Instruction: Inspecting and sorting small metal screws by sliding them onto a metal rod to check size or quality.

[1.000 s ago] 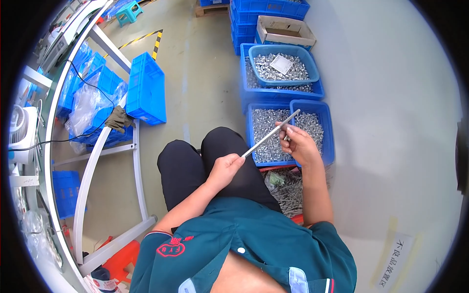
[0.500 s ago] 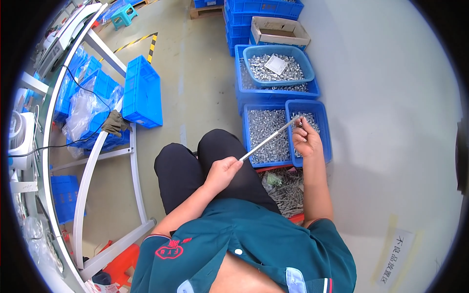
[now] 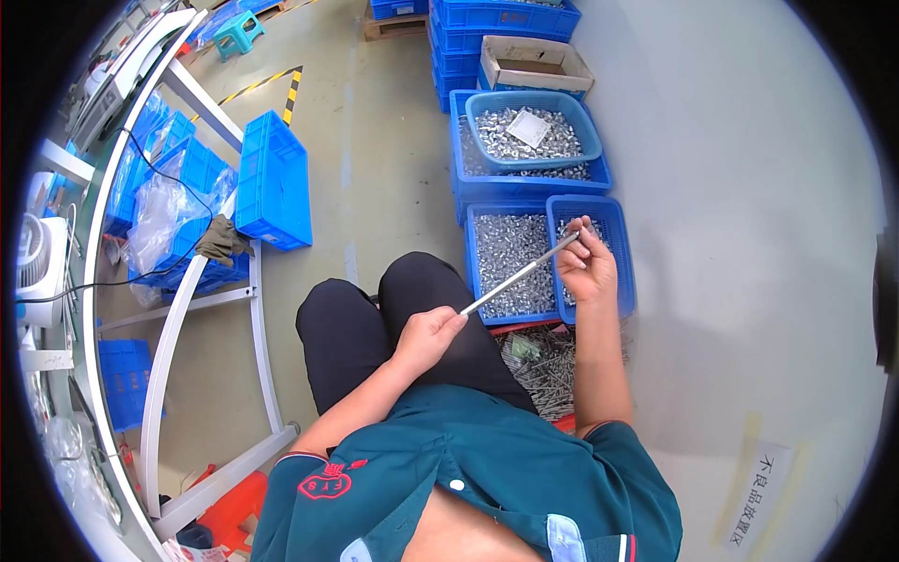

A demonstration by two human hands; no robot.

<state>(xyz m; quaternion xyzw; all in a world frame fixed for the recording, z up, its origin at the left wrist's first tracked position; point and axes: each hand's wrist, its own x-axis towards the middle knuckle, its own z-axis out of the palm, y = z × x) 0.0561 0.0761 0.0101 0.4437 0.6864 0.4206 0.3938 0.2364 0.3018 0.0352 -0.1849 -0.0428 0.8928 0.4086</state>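
Observation:
A slim metal rod (image 3: pixel 517 277) slants up to the right above my lap. My left hand (image 3: pixel 428 341) is closed round its lower end, near my knees. At the upper end, the fingertips of my right hand (image 3: pixel 588 270) pinch the rod, with the other fingers curled. Under my right hand is a blue basket (image 3: pixel 627 272) holding small silvery metal pieces. Beside it stands a blue bin (image 3: pixel 472 253) full of similar pieces. Many thin metal rods (image 3: pixel 551 379) lie in a red container below, partly hidden by my right arm.
Farther off, a light-blue tub (image 3: pixel 592 140) of metal parts sits in a larger blue crate (image 3: pixel 457 187). An open cardboard box (image 3: pixel 538 82) and stacked blue crates (image 3: pixel 449 47) stand behind. On the left are a white-framed table (image 3: pixel 159 393) and a blue crate (image 3: pixel 281 178) on its side.
My right hand's fingers have shifted slightly upward and right at the rod's upper end. The left hand keeps its hold, almost unmoved.

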